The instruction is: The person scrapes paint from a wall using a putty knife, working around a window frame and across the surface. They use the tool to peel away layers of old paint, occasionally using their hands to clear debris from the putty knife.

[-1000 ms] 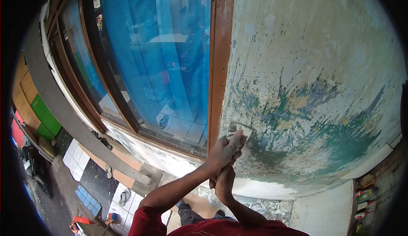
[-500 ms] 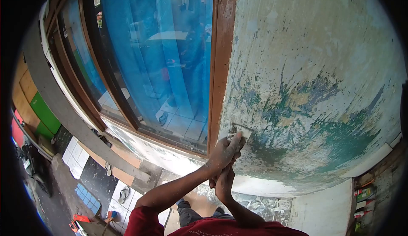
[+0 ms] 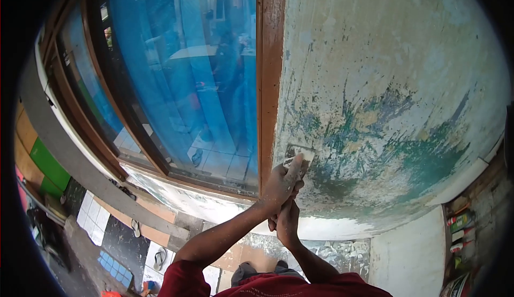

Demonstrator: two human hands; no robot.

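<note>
A flat scraper (image 3: 307, 153) with a pale, dusty blade lies against the peeling wall (image 3: 375, 136), close to the brown window frame (image 3: 267, 83). My left hand (image 3: 282, 183) is wrapped round the scraper, one finger stretched along its blade. Just below, my right hand (image 3: 287, 223) is closed round the lower part of the tool, its handle mostly hidden by the fingers. Dust speckles my left hand and forearm. Around the blade the wall shows patches of green, white and tan paint.
Blue-covered window glass (image 3: 182, 72) fills the upper left. A white ledge (image 3: 407, 249) stands at lower right, beside a shelf with several bottles (image 3: 460, 222). Sandals (image 3: 160, 258) lie on floor tiles at lower left. Paint flakes (image 3: 342, 254) litter the floor below the wall.
The view has shifted, so window and wall appear farther left. Both hands and the scraper sit slightly higher in view, still against the wall, with the grip unchanged.
</note>
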